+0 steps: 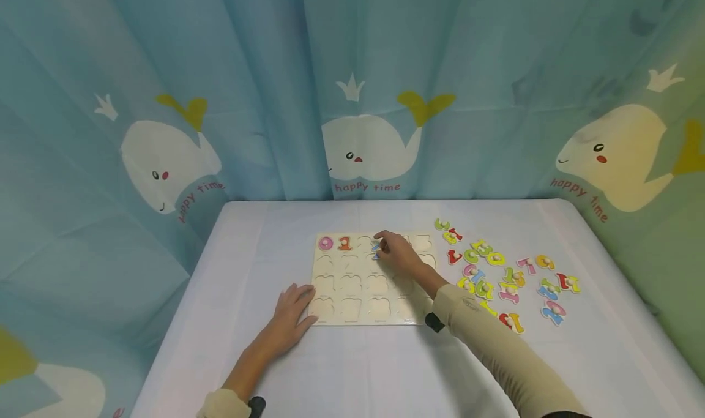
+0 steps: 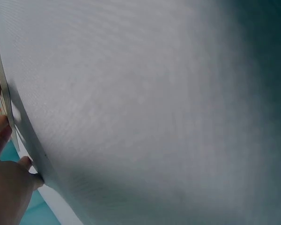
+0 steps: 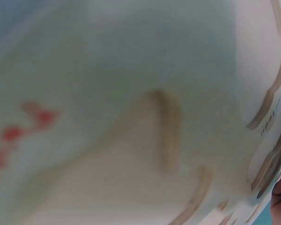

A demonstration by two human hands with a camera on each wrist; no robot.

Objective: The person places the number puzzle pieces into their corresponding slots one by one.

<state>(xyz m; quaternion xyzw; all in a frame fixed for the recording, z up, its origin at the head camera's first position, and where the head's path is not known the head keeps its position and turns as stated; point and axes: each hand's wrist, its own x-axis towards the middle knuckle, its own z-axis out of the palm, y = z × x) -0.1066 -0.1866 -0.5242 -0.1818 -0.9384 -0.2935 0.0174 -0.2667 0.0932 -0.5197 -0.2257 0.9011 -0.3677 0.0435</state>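
Whales watched from the curtain point(image 1: 264, 100) behind the tabletop point(image 1: 248, 253) as my right grip point(image 1: 401, 254) pinched a blue piece point(image 1: 376, 247) over the board point(image 1: 336, 270)'s top row, my left grip point(image 1: 292, 313), fingers loosely spread, touching its edge, seemingly for steadiness.

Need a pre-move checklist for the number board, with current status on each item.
1. Board flat on the table: ok.
2. Left hand at the board: ok, fingertips at its left edge.
3. 0 and 1 in the top row: ok, side by side at the left end.
4. Right hand on the blue piece: ok, fingers curled at it over the top row.
5. Blue piece seated in a slot: cannot tell, fingers partly cover it.
6. Loose pieces clear of the board: ok, those visible lie to its right.
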